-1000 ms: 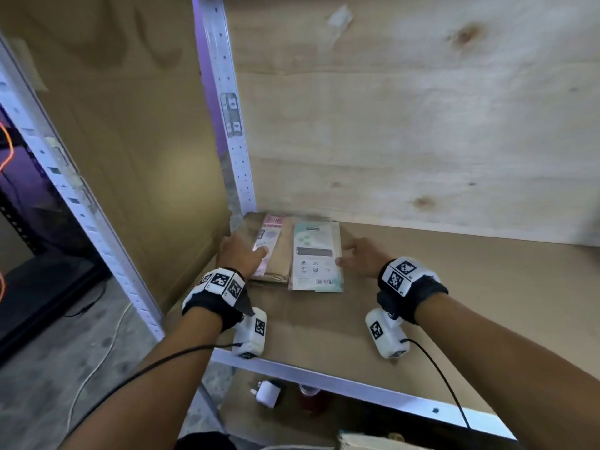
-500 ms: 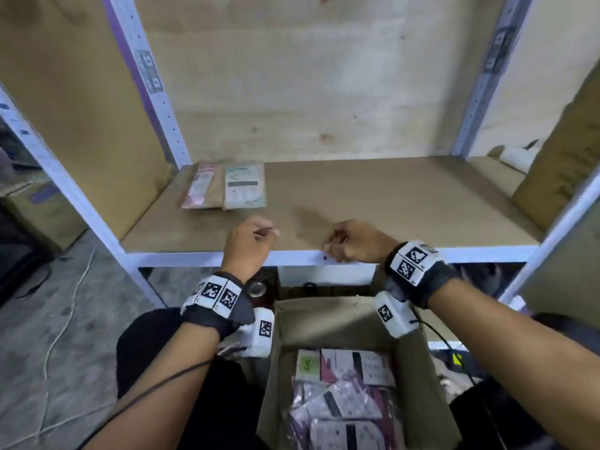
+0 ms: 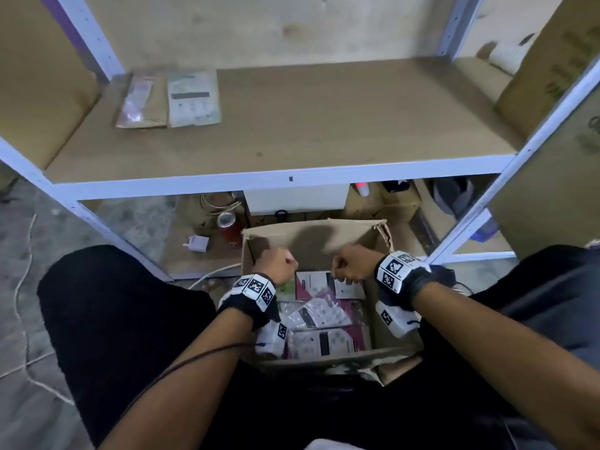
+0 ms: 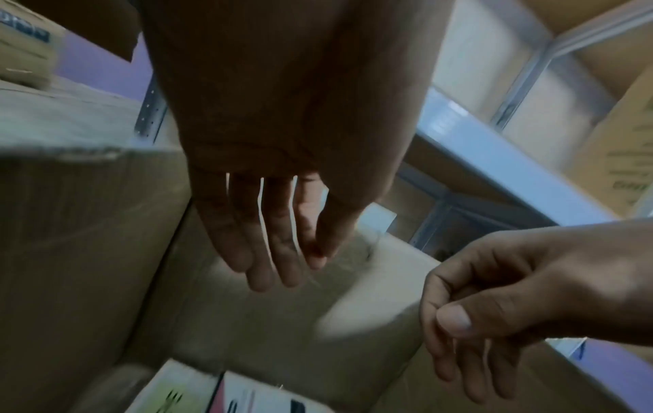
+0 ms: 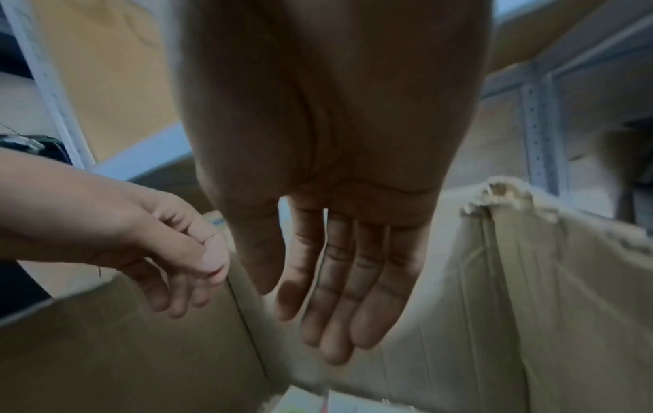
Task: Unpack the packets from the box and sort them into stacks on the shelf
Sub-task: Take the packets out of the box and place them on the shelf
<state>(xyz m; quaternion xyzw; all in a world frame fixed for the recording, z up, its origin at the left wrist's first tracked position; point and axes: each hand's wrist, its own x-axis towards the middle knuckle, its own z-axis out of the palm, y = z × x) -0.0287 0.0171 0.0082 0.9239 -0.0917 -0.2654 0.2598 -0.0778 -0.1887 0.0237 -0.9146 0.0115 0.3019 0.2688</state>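
A: What do we have, biggest thing first?

B: The shelf (image 3: pixel 292 131) fills the far half of our head view, a brown board in a white metal frame. At its far left corner two packets lie flat side by side, edges touching: a pink and tan packet (image 3: pixel 141 103) on the left, a pale green and white packet (image 3: pixel 193 98) just right of it.

A: And nearer to us?

B: The cardboard box (image 3: pixel 311 238) sits open between our knees, below the shelf's front rail. Its far right corner is torn. Inside, the remaining packets (image 3: pixel 319 326) lie loose and overlapping, mostly pink and white, with one green one at the far left of the pile.

A: The hands?

B: Both are over the far part of the box, above the packets. The left hand (image 3: pixel 276 264) hangs with fingers relaxed, nearly straight and pointing down, holding nothing. The right hand (image 3: pixel 352 266) is the same: fingers together, loosely extended, empty. The two hands are near each other but apart. We cannot tell whether either fingertip touches a packet.

A: Anything smaller?

B: On the floor under the shelf, left of the box, a red can (image 3: pixel 227 224) stands upright and a white plug adapter (image 3: pixel 197 244) lies near it.
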